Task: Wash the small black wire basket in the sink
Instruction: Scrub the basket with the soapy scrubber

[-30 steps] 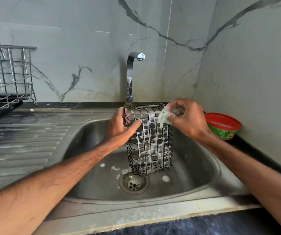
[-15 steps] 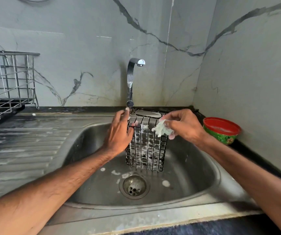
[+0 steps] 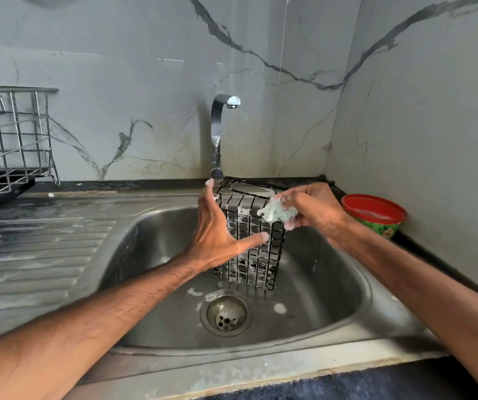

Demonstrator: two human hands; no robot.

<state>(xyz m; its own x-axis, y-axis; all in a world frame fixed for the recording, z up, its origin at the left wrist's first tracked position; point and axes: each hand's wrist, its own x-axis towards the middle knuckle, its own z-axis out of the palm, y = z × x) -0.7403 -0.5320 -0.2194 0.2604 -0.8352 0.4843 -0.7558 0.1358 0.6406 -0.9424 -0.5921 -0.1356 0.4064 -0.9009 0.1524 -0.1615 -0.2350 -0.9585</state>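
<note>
— Grey marble walls (image 3: 145,67) meet behind a steel sink (image 3: 333,287); where is the basket?

— The black wire basket (image 3: 253,241), foamy, hangs tilted over the basin, above the drain (image 3: 226,314), below the tap (image 3: 217,131).

— And the hands?

— The left hand (image 3: 217,235) clasps the basket's near side, thumb across the wires. The right hand (image 3: 315,210) pinches a soapy scrubber (image 3: 276,212) against the upper right edge.

Both forearms bare, no sleeves; suds fleck the fingers (image 3: 289,226).
</note>
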